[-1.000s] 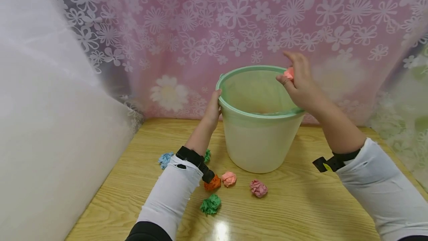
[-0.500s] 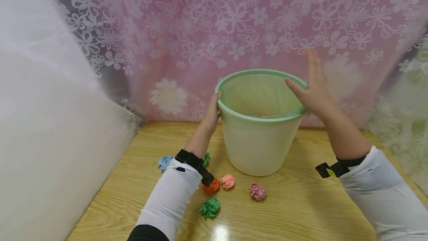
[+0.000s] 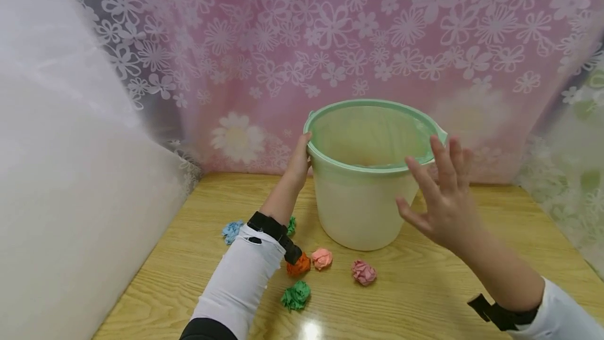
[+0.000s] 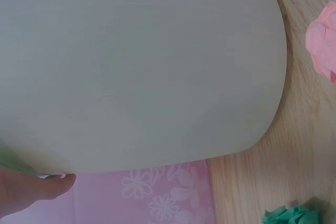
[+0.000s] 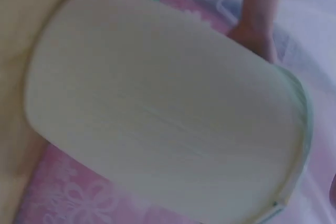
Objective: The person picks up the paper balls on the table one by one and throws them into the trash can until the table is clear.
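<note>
A pale bucket [image 3: 363, 209] with a green rim stands upright on the wooden table, and its side fills much of both wrist views. My left hand [image 3: 298, 164] grips the rim at its left, thumb on top and most fingers hidden behind. In front of the bucket's right side my right hand [image 3: 443, 203] hangs in the air, fingers spread and holding nothing. Crumpled paper balls lie nearer me: a salmon one [image 3: 322, 258], an orange one [image 3: 299, 265] partly behind the left wrist strap, a green one [image 3: 295, 295] and a dusky pink one [image 3: 363, 272].
Left of my forearm sits a blue paper ball [image 3: 232, 232]. Another green ball [image 3: 291, 225] peeks out between my left wrist and the bucket. A pink flowered curtain [image 3: 264, 67] hangs behind the table [image 3: 415, 298], with a white sheet [image 3: 85, 172] at the left.
One second ago my right hand held a salmon paper ball over the bucket's rim. It let go, its fingers spread, and it came down toward me. My left hand stayed on the rim.
</note>
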The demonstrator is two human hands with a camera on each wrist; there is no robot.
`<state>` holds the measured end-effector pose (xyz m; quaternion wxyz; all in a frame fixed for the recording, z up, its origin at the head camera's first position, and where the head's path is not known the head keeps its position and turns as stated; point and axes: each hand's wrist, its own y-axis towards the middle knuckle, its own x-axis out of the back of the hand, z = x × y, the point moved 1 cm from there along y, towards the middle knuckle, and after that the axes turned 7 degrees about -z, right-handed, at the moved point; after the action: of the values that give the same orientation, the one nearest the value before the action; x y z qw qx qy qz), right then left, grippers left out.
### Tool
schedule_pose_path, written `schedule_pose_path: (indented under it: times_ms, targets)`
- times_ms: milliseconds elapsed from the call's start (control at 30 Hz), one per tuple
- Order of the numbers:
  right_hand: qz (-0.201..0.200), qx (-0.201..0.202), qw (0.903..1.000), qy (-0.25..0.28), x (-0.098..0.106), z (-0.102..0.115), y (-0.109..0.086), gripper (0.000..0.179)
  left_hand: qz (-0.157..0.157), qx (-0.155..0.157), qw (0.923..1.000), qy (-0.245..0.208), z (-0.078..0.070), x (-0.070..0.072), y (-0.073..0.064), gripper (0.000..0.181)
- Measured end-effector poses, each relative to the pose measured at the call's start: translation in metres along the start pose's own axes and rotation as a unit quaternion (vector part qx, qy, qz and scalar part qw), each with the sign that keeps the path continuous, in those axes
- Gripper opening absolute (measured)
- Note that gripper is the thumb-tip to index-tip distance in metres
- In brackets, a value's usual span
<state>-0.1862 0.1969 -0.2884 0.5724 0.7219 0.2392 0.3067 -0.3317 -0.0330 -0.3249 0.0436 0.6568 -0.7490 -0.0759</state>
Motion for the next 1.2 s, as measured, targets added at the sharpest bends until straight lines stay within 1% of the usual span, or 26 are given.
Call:
schedule_pose_path:
  times_ms: [100,167,267,333,433,500,600,700,867,1000,1033,1067,1200]
  targets:
    - [-0.013,0.049,0.9986,0.016,0.000,0.014,-0.017,0.050,0.000,-0.010,0.9999,0.002,-0.002,0.000,0.001,0.067]
    - [-0.023,0.072,0.9967,0.029,0.000,0.020,-0.028,0.046,0.002,-0.013,0.9999,0.003,-0.002,0.000,0.001,0.066]
    - [-0.022,0.107,0.9924,0.057,-0.003,0.029,-0.044,0.039,0.000,-0.010,0.9999,0.005,-0.003,0.001,0.002,0.066]
    - [0.002,0.124,0.9895,0.075,-0.006,0.034,-0.055,0.035,-0.002,-0.006,1.0000,0.005,-0.004,0.001,0.002,0.066]
    - [0.065,0.131,0.9842,0.100,-0.009,0.040,-0.075,0.031,-0.007,-0.003,1.0000,0.001,-0.004,0.001,0.002,0.066]
    - [0.125,0.122,0.9788,0.107,-0.012,0.043,-0.090,0.033,-0.008,-0.007,0.9999,-0.001,-0.004,0.001,0.002,0.066]
    - [0.207,0.104,0.9668,0.109,-0.015,0.046,-0.111,0.039,-0.008,-0.010,0.9999,-0.004,-0.003,0.001,0.001,0.065]
    - [0.269,0.083,0.9541,0.103,-0.019,0.049,-0.126,0.045,-0.009,-0.008,0.9999,-0.004,-0.002,0.002,0.000,0.065]
    - [0.331,0.052,0.9372,0.096,-0.025,0.052,-0.141,0.055,-0.011,-0.004,0.9999,-0.004,-0.002,0.002,0.000,0.065]
    - [0.384,0.033,0.9188,0.085,-0.027,0.053,-0.151,0.071,-0.008,-0.002,1.0000,-0.001,-0.002,0.001,0.000,0.067]
    - [0.399,0.027,0.9127,0.085,-0.027,0.053,-0.153,0.075,-0.007,-0.002,1.0000,0.000,-0.002,0.001,0.000,0.067]
    - [0.412,0.023,0.9072,0.084,-0.027,0.052,-0.155,0.077,-0.007,-0.001,1.0000,0.001,-0.002,0.001,0.000,0.067]
    - [0.443,0.009,0.8908,0.100,-0.028,0.051,-0.161,0.075,-0.011,0.006,0.9999,0.002,0.000,0.000,0.001,0.067]
